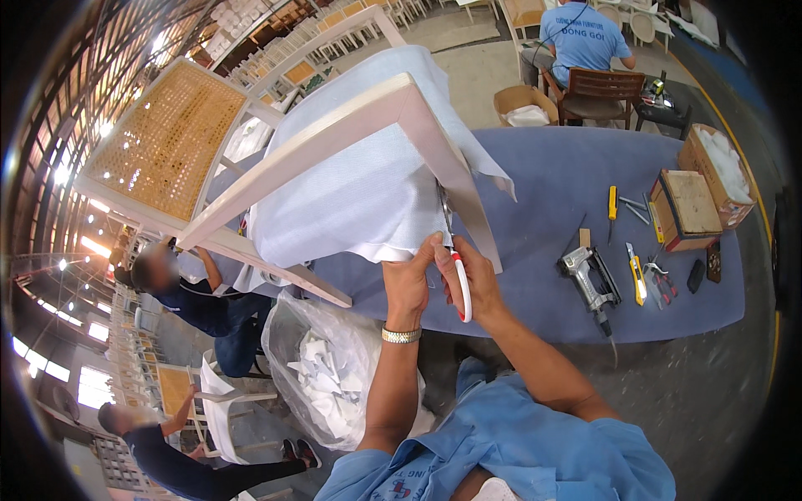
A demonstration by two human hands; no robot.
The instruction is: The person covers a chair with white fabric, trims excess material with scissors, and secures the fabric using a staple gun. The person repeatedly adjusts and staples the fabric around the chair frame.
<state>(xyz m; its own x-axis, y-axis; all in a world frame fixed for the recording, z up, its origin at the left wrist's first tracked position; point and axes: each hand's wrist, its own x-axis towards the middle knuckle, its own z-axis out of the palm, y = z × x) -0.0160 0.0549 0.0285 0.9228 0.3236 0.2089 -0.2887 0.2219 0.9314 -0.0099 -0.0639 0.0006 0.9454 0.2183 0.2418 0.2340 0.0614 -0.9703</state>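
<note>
"At the table (pixel 543 184), where is the cloth (pixel 342 192)?"

"Spread across the chair (pixel 292 150), which lies tipped over on the table. Its near corner comes to both hands, beside a chair leg (pixel 455 179)."

"How should the present step be done well?"

"In my judgement it is a trim along the frame. Draw the edge taut with the left hand (pixel 408 280), guide the scissors (pixel 462 288) close to the wood without scoring it, and take short, even strokes. The left thumb sits near the blades; it should be kept clear of their line."

"Report the grip."

"Right hand (pixel 476 280): closed around the scissors, with part of the white and red handle showing below the fingers. The blades point away from the wrists, between cloth and leg. How far they are parted cannot be told. Left hand: closed, pinching the cloth's near edge between thumb and fingers; some fingertips are hidden."

"Do the hands touch?"

"They are close together at the corner. Contact cannot be confirmed."
</note>
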